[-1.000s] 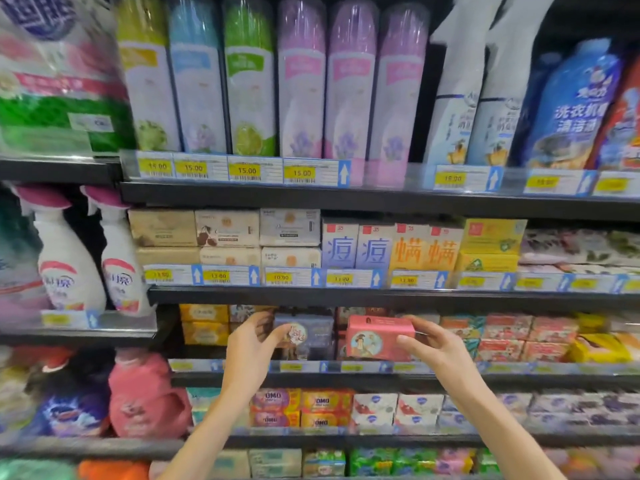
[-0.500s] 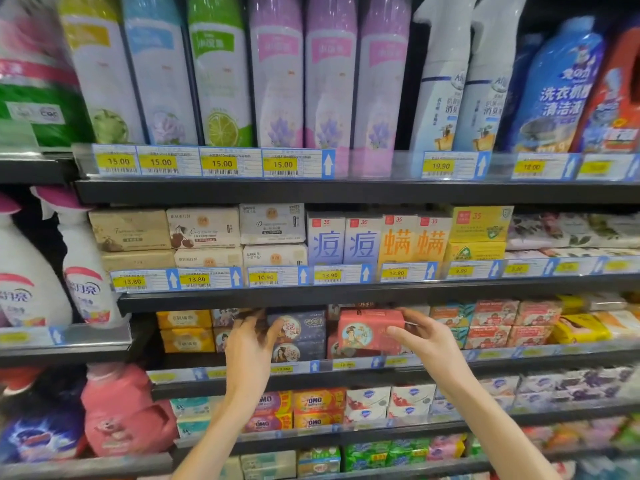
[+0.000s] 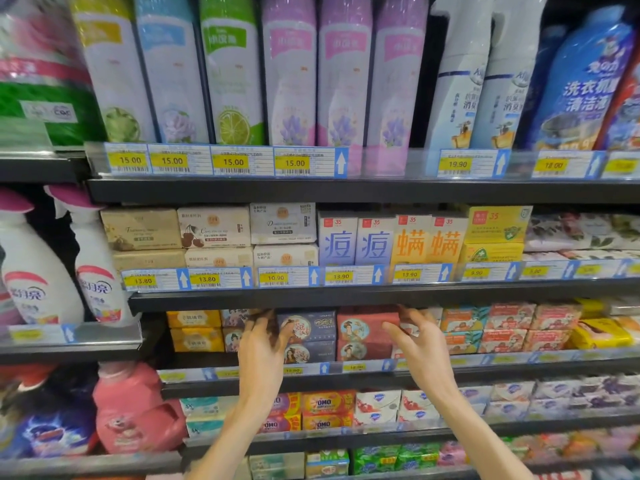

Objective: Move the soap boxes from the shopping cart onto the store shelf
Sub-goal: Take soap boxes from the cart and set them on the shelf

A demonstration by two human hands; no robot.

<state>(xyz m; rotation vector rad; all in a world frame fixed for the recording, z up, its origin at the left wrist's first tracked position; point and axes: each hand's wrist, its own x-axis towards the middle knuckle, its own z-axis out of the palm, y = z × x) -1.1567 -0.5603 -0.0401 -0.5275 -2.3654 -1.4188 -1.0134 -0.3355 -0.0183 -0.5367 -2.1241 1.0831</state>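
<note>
A red soap box (image 3: 367, 325) is being seated atop its stack, fingertip-gripped by the right hand (image 3: 420, 344), the left hand (image 3: 261, 348) loosely spread just left; release and withdrawal are judged next.

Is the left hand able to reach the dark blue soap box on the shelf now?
Probably yes. The left hand is already at the shelf front, its thumb touching or nearly touching the dark blue soap box. Nothing stands between them; the shelf edge above leaves room.

Single head-worn view, wide-angle, facing straight into the store shelf (image 3: 346, 297) at close range, tilted slightly down; forearms enter from bottom edge. No second view.
</note>
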